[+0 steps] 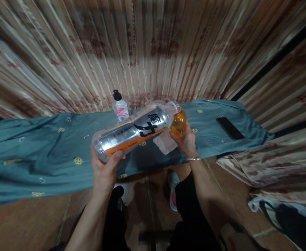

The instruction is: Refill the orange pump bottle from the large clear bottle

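Tilted: one big bottle tipped mouth-down over one small glass

Clearly the largest thing is the single teal tablecloth (38, 150) with gold motifs, spread over a low table that runs left to right in front of the striped curtain (153, 45) at the far side. Above its middle lies one large clear plastic bottle (134, 129) with an orange-and-black label, held nearly flat, base toward the near left, mouth toward the far right; held this way so its mouth meets the rim of the glass. The left hand (104, 170) is clamped round the bottle's base, thumb on the label. The right hand (185, 139), a bracelet at its wrist, is closed about one small glass of orange liquid (179, 122), which it steadies just under the bottle's mouth. One black phone (230, 128) lies flat at the right, well apart. One pump bottle (120, 108) stands upright at the far edge. One pale cloth (165, 143) lies under the hands
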`<control>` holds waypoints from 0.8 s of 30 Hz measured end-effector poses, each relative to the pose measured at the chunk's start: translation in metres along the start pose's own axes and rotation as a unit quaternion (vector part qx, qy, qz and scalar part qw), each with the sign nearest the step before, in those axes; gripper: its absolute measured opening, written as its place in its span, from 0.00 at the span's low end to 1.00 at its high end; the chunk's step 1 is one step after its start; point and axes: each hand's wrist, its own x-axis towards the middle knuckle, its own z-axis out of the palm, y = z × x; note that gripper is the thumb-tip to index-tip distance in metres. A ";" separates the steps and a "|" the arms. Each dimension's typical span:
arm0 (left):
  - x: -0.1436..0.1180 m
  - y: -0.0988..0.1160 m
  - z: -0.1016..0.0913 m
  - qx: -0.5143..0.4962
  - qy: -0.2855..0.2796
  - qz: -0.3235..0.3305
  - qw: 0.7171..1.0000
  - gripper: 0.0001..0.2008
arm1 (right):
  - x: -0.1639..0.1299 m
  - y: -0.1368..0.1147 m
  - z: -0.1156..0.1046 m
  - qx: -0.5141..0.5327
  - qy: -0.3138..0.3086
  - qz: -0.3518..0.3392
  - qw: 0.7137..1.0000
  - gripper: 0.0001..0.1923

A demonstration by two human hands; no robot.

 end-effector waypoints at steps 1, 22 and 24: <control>0.000 0.000 0.000 0.002 -0.001 0.001 1.000 0.38 | 0.000 0.000 0.000 -0.001 0.002 -0.002 1.000 0.46; -0.002 0.004 -0.002 0.001 0.001 -0.009 1.000 0.38 | -0.002 -0.007 0.004 0.024 0.002 0.014 1.000 0.47; -0.002 0.004 -0.003 0.003 0.002 -0.005 1.000 0.37 | -0.002 -0.007 0.005 0.026 0.002 0.013 1.000 0.47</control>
